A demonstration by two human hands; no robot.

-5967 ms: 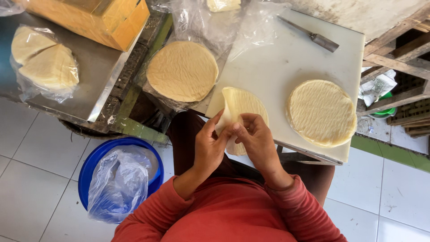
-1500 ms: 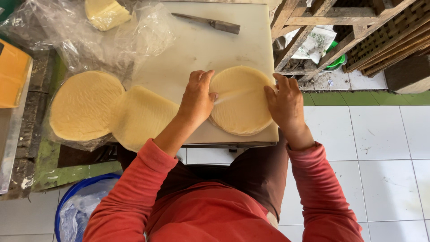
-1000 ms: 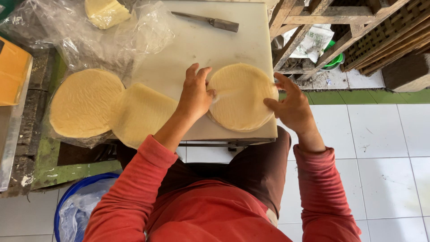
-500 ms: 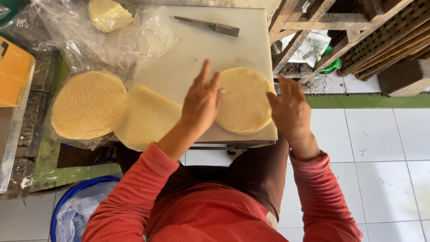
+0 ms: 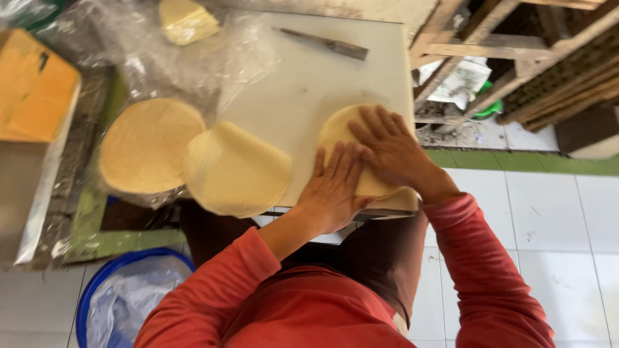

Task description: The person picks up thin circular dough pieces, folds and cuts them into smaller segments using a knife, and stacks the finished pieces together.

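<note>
Both my hands lie flat on a round pale-yellow dough sheet (image 5: 340, 128) at the near right corner of the white board (image 5: 309, 84). My left hand (image 5: 334, 189) presses its near edge, fingers spread. My right hand (image 5: 391, 151) covers its right side and overlaps the left hand's fingertips. Neither hand grips anything. A folded sheet (image 5: 235, 169) lies to the left, hanging over the board's near edge. A round stack of sheets (image 5: 147, 145) sits on clear plastic further left.
A knife (image 5: 329, 44) lies at the board's far edge. A cut wedge (image 5: 186, 19) rests on clear plastic at the back. An orange box (image 5: 35, 87) is far left. A blue bucket (image 5: 97, 283) lined with plastic stands on the white tiled floor. Wooden crates (image 5: 516, 45) are at right.
My hands were lifted off the round sheet half a second ago; now both are pressed flat on it, right over left. The view has shifted a little.
</note>
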